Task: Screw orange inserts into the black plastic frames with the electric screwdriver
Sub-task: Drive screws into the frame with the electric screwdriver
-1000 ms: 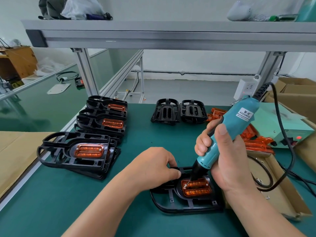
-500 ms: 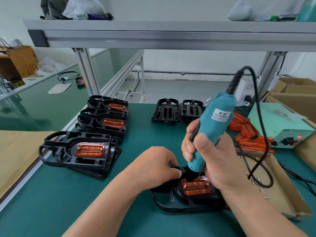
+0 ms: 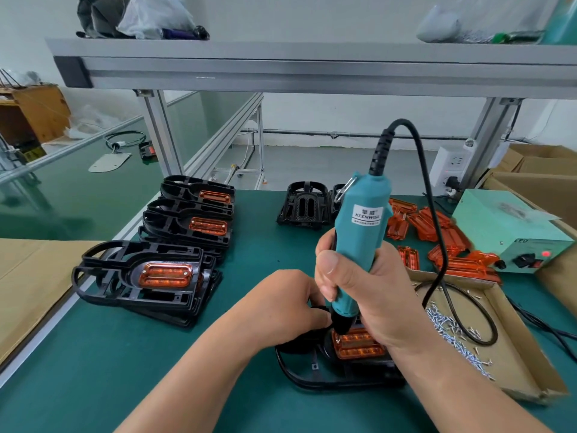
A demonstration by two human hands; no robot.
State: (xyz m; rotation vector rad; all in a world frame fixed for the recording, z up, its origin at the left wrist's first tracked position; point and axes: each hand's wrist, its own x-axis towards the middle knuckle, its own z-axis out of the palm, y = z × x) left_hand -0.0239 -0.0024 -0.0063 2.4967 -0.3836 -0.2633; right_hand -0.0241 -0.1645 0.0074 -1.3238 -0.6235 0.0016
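Head view: on the green tabletop (image 3: pixel 125 370) the black frame (image 3: pixel 352 375) lies under both my hands. My left hand (image 3: pixel 287 304) holds its grip on the frame's left side. My right hand (image 3: pixel 368 285) has its grip wrapped round the electric screwdriver (image 3: pixel 362 232), nearly upright, bit straight down on the upper-left corner of the orange insert (image 3: pixel 359 346).

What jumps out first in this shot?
The teal electric screwdriver stands nearly upright right of centre, gripped by the right hand. Its tip is down on the orange insert in the black frame, which the left hand holds nearest the camera. To the left lie stacks of finished frames; to the right are a pile of loose orange inserts and a cardboard tray of screws.
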